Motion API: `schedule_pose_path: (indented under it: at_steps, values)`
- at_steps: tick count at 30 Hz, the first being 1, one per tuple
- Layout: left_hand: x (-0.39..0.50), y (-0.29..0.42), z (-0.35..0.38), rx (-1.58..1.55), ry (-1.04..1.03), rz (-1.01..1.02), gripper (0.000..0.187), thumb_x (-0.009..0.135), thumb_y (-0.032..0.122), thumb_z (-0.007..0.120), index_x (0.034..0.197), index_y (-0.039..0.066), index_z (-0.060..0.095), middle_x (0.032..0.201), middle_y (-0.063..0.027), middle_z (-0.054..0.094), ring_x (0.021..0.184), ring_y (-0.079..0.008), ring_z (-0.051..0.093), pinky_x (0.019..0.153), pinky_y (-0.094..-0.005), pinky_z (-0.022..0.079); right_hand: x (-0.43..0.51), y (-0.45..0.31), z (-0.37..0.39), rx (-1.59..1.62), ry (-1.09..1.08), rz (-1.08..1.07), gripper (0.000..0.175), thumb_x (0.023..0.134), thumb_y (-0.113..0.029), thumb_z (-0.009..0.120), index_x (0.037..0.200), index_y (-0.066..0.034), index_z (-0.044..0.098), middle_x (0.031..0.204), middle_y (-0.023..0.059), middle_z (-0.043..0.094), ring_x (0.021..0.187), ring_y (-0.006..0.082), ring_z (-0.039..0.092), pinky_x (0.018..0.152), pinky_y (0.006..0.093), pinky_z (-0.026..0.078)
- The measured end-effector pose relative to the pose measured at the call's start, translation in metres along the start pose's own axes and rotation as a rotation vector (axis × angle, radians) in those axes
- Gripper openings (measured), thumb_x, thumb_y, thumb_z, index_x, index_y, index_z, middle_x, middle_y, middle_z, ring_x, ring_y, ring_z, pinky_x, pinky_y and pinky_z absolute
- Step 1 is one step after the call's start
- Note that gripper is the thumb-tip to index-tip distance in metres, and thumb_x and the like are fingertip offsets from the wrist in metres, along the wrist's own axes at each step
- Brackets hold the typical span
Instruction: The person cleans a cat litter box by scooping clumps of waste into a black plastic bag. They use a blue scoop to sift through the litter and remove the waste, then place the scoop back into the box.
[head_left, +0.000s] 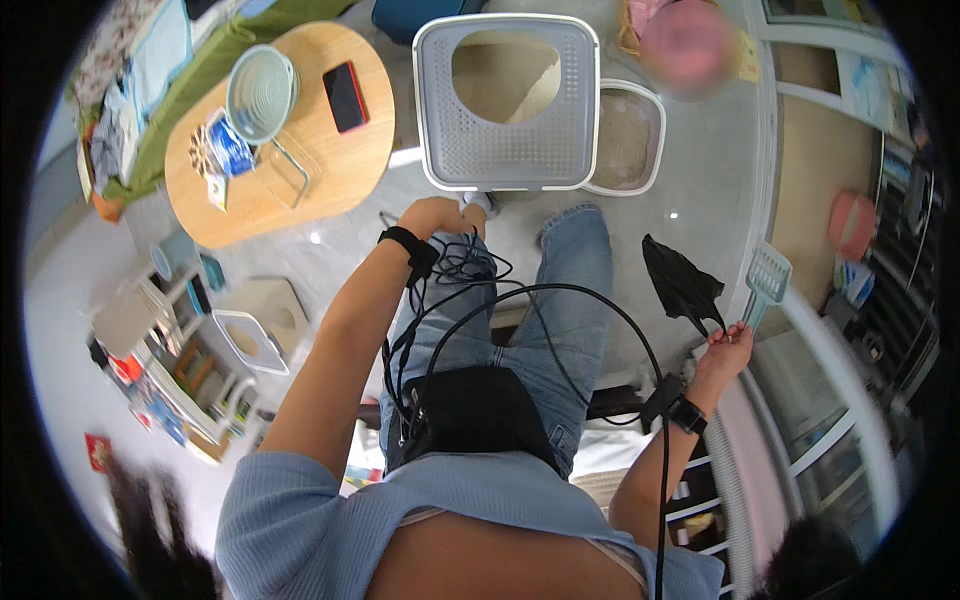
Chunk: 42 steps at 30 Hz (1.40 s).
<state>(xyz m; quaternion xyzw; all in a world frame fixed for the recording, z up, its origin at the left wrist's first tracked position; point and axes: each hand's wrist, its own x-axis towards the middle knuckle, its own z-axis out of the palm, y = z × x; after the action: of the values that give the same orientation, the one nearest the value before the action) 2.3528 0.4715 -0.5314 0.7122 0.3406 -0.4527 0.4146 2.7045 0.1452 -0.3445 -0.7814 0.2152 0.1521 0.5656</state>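
My right hand (726, 354), out to the right, is closed on the handle of a pale blue slotted cat litter scoop (768, 276). The same fingers pinch the handles of a black plastic bag (681, 279), which hangs beside the scoop. By my left knee is my left hand (437, 216), its fingers bent down close to a tangle of black cable (469, 262). Whether it grips anything is hidden. Ahead of my feet stands a litter box with a grey perforated lid (510, 154). Beige inner surfaces show through the lid's large round opening.
An open litter pan (626, 139) adjoins the box's right side. On the oval wooden table (360, 176) are a pale green basket (260, 94), a phone (345, 97) and a blue packet (230, 147). A black cable (645, 334) arcs across my lap. Glass sliding doors (765, 150) line the right.
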Motion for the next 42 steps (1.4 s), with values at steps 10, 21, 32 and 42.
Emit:
schedule_pose_path:
  at_steps: [10, 21, 32, 42]
  values:
    - [0.051, 0.109, 0.098, -0.373, -0.157, 0.176, 0.051, 0.068, 0.042, 0.066, 0.103, 0.005, 0.063, 0.098, -0.0121, 0.064, 0.094, -0.0281, 0.059, 0.079, -0.0372, 0.046, 0.146, -0.091, 0.078, -0.265, -0.343, 0.122, 0.024, 0.092, -0.029, 0.043, 0.080, -0.0096, 0.049, 0.065, -0.0010, 0.042, 0.054, 0.0139, 0.039, 0.051, 0.0270, 0.032]
    - [0.074, 0.104, 0.110, -1.779, 0.035, 0.111, 0.038, 0.070, 0.030, 0.061, 0.101, 0.010, 0.059, 0.104, -0.0004, 0.058, 0.090, -0.0138, 0.056, 0.082, -0.0319, 0.042, 0.197, -0.188, 0.156, -0.435, -0.542, -0.125, 0.026, 0.095, -0.028, 0.040, 0.079, -0.0085, 0.048, 0.065, -0.0020, 0.043, 0.054, 0.0122, 0.038, 0.052, 0.0273, 0.033]
    - [0.177, 0.071, 0.186, -1.874, 0.770, -0.295, 0.065, 0.070, 0.050, 0.069, 0.113, 0.004, 0.049, 0.105, -0.0098, 0.055, 0.099, -0.0206, 0.056, 0.086, -0.0392, 0.044, 0.294, -0.140, 0.238, -0.686, -0.806, -0.215, 0.023, 0.092, -0.032, 0.047, 0.081, -0.0129, 0.053, 0.065, -0.0050, 0.052, 0.045, 0.0077, 0.039, 0.043, 0.0226, 0.030]
    - [0.191, 0.115, 0.181, -2.079, 0.959, -0.264, 0.061, 0.069, 0.045, 0.073, 0.101, 0.000, 0.047, 0.090, -0.0085, 0.057, 0.081, -0.0173, 0.059, 0.071, -0.0327, 0.052, 0.291, -0.109, 0.248, -0.710, -0.861, -0.298, 0.024, 0.091, -0.034, 0.047, 0.084, -0.0122, 0.051, 0.064, -0.0045, 0.047, 0.043, 0.0085, 0.040, 0.040, 0.0214, 0.028]
